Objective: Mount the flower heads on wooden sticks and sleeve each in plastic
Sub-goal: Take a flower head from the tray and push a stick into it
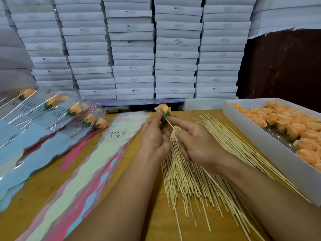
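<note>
My left hand (154, 134) grips an orange flower head (163, 108) with a green base, held above the table's far middle. My right hand (196, 141) pinches a wooden stick (169, 123) whose tip meets the green base; the forefinger points along it toward the flower. Under both hands lies a wide heap of loose wooden sticks (199, 180). A stack of "LOVE YOU" plastic sleeves (111, 146) in pastel colours lies to the left. Several sleeved flowers (74, 110) on sticks lie at the far left.
A white tray (271, 143) at the right holds several loose orange flower heads (284, 124). Stacks of white flat boxes (133, 49) wall off the back. The wooden table (43, 181) shows between the sleeves. A dark brown panel (281, 66) stands behind the tray.
</note>
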